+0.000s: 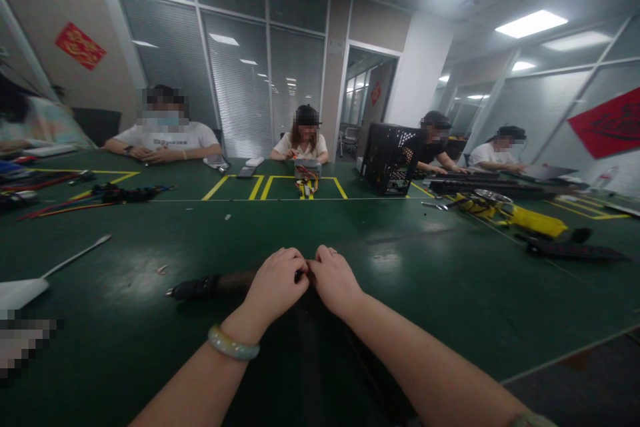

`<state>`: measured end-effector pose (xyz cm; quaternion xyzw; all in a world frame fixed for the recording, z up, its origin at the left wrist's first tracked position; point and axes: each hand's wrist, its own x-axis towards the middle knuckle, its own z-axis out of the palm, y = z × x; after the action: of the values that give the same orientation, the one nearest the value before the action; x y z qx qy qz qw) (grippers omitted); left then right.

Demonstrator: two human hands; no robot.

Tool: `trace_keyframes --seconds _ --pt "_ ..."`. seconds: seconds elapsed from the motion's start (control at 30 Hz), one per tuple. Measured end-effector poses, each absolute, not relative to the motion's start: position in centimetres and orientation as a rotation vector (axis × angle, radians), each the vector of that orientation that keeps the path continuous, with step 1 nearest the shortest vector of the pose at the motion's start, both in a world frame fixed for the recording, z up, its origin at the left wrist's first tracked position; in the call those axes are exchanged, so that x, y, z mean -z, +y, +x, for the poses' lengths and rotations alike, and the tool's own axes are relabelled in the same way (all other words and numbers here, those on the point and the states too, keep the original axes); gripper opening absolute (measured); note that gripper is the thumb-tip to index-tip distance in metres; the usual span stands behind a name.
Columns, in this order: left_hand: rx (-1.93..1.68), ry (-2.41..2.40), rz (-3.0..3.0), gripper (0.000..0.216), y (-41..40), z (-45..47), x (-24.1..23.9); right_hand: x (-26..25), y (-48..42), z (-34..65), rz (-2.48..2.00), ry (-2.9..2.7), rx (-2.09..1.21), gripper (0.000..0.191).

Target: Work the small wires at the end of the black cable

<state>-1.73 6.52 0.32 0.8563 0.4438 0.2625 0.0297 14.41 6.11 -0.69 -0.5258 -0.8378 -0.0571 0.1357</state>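
A long dark object point(235, 282), brown along its body and black toward the left with a small metal tip, lies across the green table in front of me. I cannot make out its exact kind. My left hand point(281, 283) has its fingers curled over the right part of this object. Against it, nearly touching at the fingertips, my right hand point(336, 280) is closed with bent fingers at the object's right end. The hands hide what is pinched between them. A dark strip hangs down below them toward my body, hard to see in the shade.
A white object with a thin metal rod point(77, 257) lies at left. Bundled cables point(125, 192) are beyond it. A black computer case point(391, 159) stands further back, with a yellow tool point(537, 220) and dark parts at right. Several people sit around the table.
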Motion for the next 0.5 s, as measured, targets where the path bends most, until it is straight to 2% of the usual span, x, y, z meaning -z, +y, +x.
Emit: trace_keyframes --seconds 0.17,0.33,0.43,0.5 --pt "-0.997 1.486 2.539 0.013 6.7 -1.6 0.1 0.7 6.5 14.6 -1.344 -2.596 0.194 0.020" --pt "-1.176 1.461 2.559 0.036 6.6 -1.7 -0.4 0.7 7.8 15.0 -1.238 -2.747 0.088 0.026" --pt "-1.225 1.418 2.624 0.040 6.1 -1.9 -1.2 0.2 8.8 17.2 -1.387 -2.689 -0.067 0.028" --pt "-1.248 1.409 2.637 0.039 5.7 -2.1 -1.7 -0.3 9.4 20.4 -1.517 -2.610 -0.057 0.029"
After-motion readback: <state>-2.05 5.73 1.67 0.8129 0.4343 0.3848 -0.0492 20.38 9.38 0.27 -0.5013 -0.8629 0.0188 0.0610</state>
